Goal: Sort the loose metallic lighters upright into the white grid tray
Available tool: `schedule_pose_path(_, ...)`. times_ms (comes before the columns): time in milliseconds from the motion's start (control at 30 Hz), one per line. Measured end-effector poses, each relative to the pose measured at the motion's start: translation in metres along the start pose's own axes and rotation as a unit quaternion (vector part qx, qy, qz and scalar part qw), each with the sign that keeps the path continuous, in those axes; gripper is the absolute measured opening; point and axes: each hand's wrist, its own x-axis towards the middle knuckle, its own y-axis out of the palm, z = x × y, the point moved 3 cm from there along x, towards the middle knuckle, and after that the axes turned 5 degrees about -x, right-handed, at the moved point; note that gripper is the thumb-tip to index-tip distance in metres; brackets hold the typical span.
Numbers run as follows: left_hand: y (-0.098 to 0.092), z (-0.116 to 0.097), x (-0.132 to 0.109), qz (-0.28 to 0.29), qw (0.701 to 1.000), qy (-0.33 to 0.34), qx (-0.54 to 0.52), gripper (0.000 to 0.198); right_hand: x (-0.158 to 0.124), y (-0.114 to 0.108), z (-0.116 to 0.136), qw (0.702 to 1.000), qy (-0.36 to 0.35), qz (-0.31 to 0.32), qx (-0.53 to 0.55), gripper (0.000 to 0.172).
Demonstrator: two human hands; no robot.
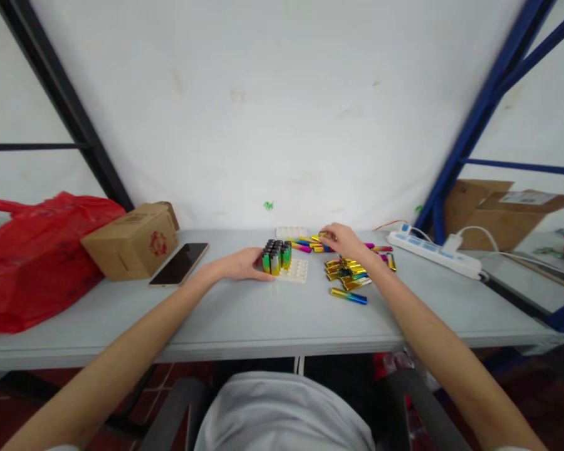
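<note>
A white tray (299,270) with rows of round holes lies on the table. On its left part several shiny tubes (275,258) stand upright, dark at the top and green, silver and gold below. My left hand (245,263) grips the tray's left end, thumb in front and fingers behind, beside the standing tubes. Farther back on the right, my right hand (342,240) is closed with its fingertips on a gold tube (321,236) among loose ones. Nearer me lies a pile of gold tubes (350,270), with a single gold-and-blue tube (349,295) in front.
A second white tray (291,232) lies by the wall. On the left are a phone (180,264), a cardboard box (134,241) and a red plastic bag (47,257). A power strip (435,254) with cables and an opened carton (498,210) are on the right.
</note>
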Motion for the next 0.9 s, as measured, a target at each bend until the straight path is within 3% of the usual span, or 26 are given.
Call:
schedule_pose_path(67, 0.000, -0.001, 0.000, -0.004, 1.000, -0.002, 0.009, 0.069, 0.001, -0.003, -0.001, 0.991, 0.054, -0.053, 0.111, 0.026)
schedule_pose_path(133, 0.000, -0.002, 0.000, -0.006, 1.000, -0.003, 0.012, 0.068, 0.001, -0.002, 0.001, 0.961, 0.106, -0.071, 0.245, 0.037)
schedule_pose_path(233, 0.000, -0.004, 0.000, -0.006, 1.000, 0.001, 0.006, 0.067, 0.001, 0.002, 0.012, 0.888, 0.142, -0.048, 0.435, 0.046)
schedule_pose_path(333, 0.001, -0.007, -0.001, 0.001, 1.000, 0.009, -0.001, 0.067, -0.001, 0.004, 0.025, 0.819, 0.146, -0.016, 0.555, 0.048)
schedule_pose_path(467, 0.001, -0.007, -0.002, 0.012, 1.000, 0.012, -0.010, 0.066, -0.004, 0.007, 0.036, 0.769, 0.140, 0.024, 0.623, 0.043)
schedule_pose_path(567, 0.001, -0.007, -0.001, 0.014, 1.000, 0.018, -0.006, 0.063, -0.006, 0.011, 0.041, 0.766, 0.126, 0.056, 0.628, 0.049)
schedule_pose_path(733, 0.001, -0.003, 0.000, 0.018, 1.000, 0.011, 0.018, 0.063, -0.006, 0.021, 0.045, 0.798, 0.140, 0.072, 0.582, 0.037)
schedule_pose_path(900, 0.002, 0.001, 0.002, 0.011, 0.999, 0.013, 0.036, 0.067, -0.006, 0.028, 0.047, 0.827, 0.153, 0.098, 0.532, 0.052)
